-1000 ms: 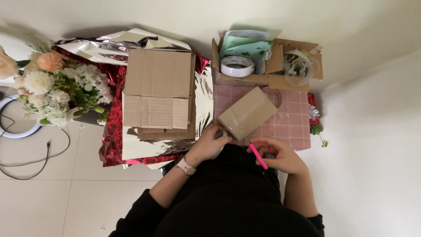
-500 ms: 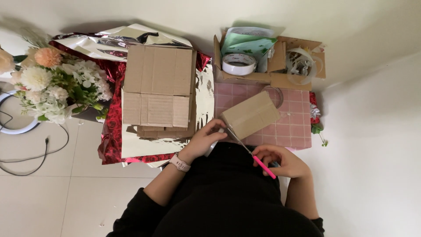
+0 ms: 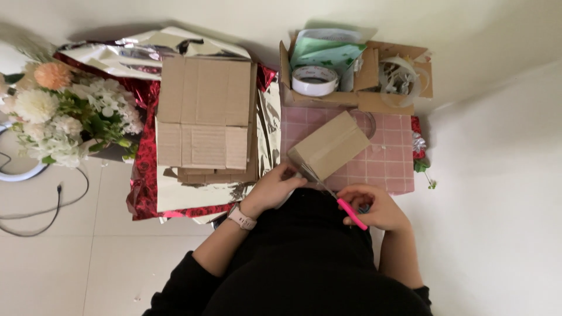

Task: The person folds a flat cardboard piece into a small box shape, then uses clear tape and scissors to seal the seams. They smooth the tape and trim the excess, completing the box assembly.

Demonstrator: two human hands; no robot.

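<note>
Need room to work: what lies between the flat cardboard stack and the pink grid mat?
In the head view, silver foil sheet fills the gap between cardboard stack and pink grid mat.

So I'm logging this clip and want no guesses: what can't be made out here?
Head view only:
- Scissor blades: thin and blurred against the cardboard piece; whether they bite it is unclear.
- Right hand: fingers curl over the pink handle, hiding the grip.
- Open box: contents behind the tape roll too small to tell.
- Lap: hidden by black clothing.
</note>
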